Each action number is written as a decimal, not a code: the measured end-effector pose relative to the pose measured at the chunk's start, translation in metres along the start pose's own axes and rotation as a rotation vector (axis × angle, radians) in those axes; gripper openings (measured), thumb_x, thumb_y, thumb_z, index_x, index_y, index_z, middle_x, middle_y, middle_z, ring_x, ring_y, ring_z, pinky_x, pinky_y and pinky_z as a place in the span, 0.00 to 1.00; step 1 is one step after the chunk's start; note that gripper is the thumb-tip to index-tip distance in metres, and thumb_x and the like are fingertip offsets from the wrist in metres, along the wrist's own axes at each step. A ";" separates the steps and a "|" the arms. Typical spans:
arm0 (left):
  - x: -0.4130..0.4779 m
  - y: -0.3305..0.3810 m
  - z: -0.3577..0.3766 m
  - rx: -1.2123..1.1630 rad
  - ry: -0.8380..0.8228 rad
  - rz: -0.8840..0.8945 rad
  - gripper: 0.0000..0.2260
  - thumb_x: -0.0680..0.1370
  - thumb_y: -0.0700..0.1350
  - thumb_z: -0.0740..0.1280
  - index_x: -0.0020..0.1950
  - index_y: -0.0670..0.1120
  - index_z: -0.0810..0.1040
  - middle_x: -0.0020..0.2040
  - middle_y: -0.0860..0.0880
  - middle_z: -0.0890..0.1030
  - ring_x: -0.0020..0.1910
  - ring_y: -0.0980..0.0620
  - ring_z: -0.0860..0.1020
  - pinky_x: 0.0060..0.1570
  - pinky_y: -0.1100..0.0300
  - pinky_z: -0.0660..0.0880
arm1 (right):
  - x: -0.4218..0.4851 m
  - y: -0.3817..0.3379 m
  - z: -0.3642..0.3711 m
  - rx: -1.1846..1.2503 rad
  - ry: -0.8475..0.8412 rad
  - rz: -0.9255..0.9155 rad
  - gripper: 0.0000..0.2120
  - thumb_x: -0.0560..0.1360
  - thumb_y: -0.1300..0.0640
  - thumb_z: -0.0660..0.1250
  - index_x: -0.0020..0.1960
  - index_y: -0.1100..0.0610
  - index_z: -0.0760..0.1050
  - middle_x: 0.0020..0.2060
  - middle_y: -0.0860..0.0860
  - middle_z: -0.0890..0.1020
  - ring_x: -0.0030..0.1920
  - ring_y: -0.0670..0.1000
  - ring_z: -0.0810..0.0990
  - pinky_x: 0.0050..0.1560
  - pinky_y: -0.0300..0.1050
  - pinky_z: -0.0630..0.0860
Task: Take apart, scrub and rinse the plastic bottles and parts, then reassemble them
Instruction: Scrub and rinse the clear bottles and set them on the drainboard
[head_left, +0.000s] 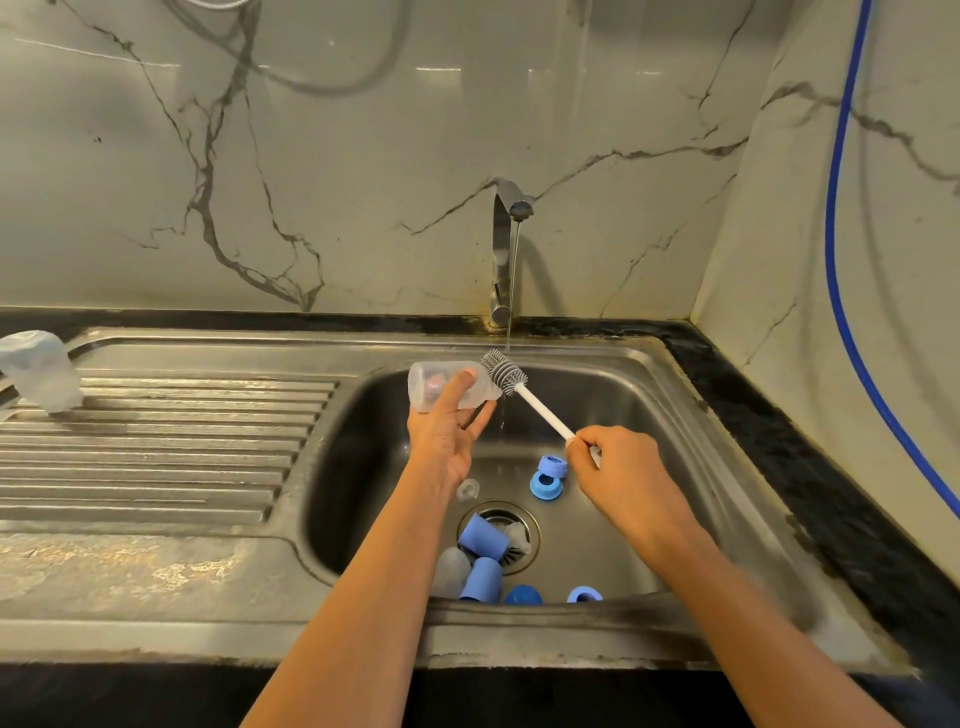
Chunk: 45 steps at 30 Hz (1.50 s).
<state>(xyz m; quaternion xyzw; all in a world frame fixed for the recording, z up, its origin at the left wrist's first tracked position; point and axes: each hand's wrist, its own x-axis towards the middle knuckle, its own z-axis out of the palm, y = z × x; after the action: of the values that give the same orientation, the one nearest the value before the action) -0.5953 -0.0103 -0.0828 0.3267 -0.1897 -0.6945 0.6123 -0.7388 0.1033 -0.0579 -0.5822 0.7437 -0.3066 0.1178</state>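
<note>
1. Nearest to me are the person's two bare forearms, reaching out over the front rim of the steel sink (597, 644) so that any drips fall into the basin.
2. The left hand (441, 431) is wrapped around a clear plastic bottle (441, 387), fingers curled over its side and thumb underneath. The bottle lies on its side above the basin, mouth turned right toward the brush, which looks chosen to let the bristles go straight in.
3. The right hand (613, 462) pinches the far end of the white handle of a bottle brush (514, 384), fingers pressed together around it. The grey bristle head sits just at the bottle's mouth, touching or nearly so; I cannot tell whether it is partly inside.
4. The tap (506, 249) is running, and its thin stream drops just beside the brush head, handy for wetting and rinsing.
5. Loose on the basin floor lie blue caps (480, 540) over the drain, blue rings (545, 486) near the right hand, and a small clear disc (467, 490) by the left wrist. These seem to be waiting their turn.
6. A cloudy clear bottle (41, 371) stands mouth-down on the ribbed drainboard (156, 447), well apart, probably draining.
7. My guess: scrubbing is under way, with reassembly a long way off.
</note>
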 end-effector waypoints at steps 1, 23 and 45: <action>0.000 -0.001 0.000 0.027 -0.012 0.005 0.29 0.72 0.37 0.73 0.70 0.45 0.66 0.62 0.40 0.77 0.58 0.41 0.79 0.51 0.48 0.81 | 0.000 0.000 0.000 -0.004 0.007 0.000 0.15 0.81 0.54 0.57 0.42 0.59 0.77 0.32 0.54 0.78 0.28 0.48 0.71 0.33 0.48 0.75; 0.001 -0.004 0.001 -0.030 0.088 0.053 0.28 0.73 0.40 0.73 0.70 0.41 0.66 0.58 0.41 0.78 0.53 0.47 0.79 0.56 0.51 0.78 | 0.003 -0.001 -0.010 0.004 -0.152 -0.022 0.13 0.79 0.57 0.59 0.45 0.58 0.81 0.27 0.49 0.74 0.26 0.46 0.68 0.25 0.35 0.65; -0.001 -0.005 0.002 0.150 -0.012 0.031 0.27 0.71 0.37 0.73 0.69 0.41 0.68 0.60 0.40 0.77 0.58 0.43 0.78 0.52 0.44 0.79 | 0.003 -0.004 -0.009 -0.012 -0.094 0.007 0.13 0.79 0.57 0.57 0.44 0.60 0.78 0.31 0.51 0.77 0.28 0.48 0.71 0.30 0.42 0.72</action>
<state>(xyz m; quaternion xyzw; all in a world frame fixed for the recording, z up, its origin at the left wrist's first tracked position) -0.6006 -0.0091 -0.0842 0.3645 -0.2500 -0.6706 0.5957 -0.7417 0.1030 -0.0477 -0.5943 0.7411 -0.2739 0.1502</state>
